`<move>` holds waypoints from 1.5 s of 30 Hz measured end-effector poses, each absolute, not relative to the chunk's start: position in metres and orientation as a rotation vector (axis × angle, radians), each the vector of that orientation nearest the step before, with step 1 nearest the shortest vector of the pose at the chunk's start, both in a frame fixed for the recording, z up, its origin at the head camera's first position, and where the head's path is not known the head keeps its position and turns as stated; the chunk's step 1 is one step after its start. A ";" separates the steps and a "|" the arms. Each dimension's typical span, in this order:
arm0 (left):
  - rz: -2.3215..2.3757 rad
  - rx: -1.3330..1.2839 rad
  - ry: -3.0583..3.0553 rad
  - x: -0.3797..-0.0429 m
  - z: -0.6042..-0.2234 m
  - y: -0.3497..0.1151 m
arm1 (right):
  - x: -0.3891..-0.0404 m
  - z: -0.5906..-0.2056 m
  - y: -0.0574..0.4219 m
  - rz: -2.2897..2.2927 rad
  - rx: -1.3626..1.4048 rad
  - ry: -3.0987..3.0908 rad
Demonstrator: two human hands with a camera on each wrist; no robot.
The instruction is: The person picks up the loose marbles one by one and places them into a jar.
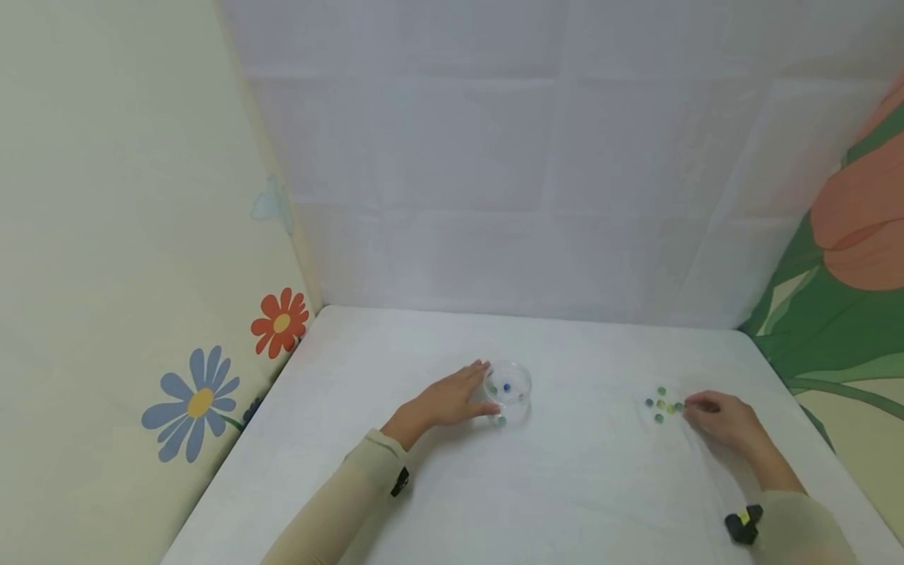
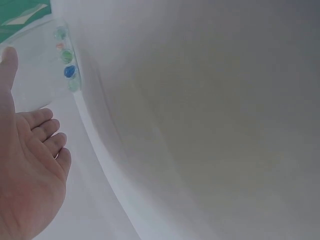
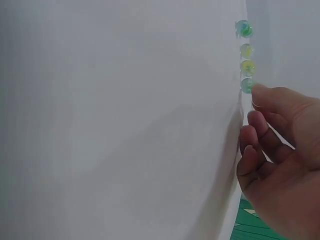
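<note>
A clear round container [image 1: 520, 377] stands on the white table, with several glass marbles showing in and through it, among them a blue marble [image 2: 69, 71]. My left hand [image 1: 452, 399] holds the container's left side, thumb near and fingers on the far side. One green marble [image 1: 502, 421] shows at its near lower edge; whether it lies inside I cannot tell. To the right, my right hand [image 1: 726, 422] has its thumb and finger at a green marble [image 3: 247, 85], pinching it at the right end of a small cluster. Yellow marbles [image 3: 248, 67] and a blue marble [image 1: 649, 402] lie beside it.
White cloth covers the table [image 1: 438, 494], and a white sheet [image 1: 452, 157] hangs behind it. A flower-painted panel [image 1: 127, 235] stands at the left, another panel [image 1: 847, 251] at the right. Table surface lies between the container and the cluster.
</note>
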State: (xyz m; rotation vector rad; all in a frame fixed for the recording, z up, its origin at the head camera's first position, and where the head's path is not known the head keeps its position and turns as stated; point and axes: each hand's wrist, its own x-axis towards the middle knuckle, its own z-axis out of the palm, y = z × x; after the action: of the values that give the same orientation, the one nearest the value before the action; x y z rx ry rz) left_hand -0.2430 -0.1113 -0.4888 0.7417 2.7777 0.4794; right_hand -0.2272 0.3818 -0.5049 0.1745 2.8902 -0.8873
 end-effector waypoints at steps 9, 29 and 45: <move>0.472 0.746 2.779 -0.245 -0.489 -0.112 | -0.222 -0.491 0.369 -0.994 0.192 2.886; 0.458 0.741 2.785 -0.244 -0.489 -0.111 | -0.214 -0.460 0.327 -1.236 0.086 2.803; 0.458 0.747 2.782 -0.243 -0.487 -0.111 | -0.219 -0.448 0.296 -1.386 0.023 2.759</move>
State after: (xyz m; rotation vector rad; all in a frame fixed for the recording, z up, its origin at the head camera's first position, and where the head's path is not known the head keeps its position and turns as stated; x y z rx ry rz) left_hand -0.2428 -0.1107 -0.4865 0.7470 2.7817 0.4584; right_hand -0.2192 0.2960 -0.4483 0.0226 2.7594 -1.3865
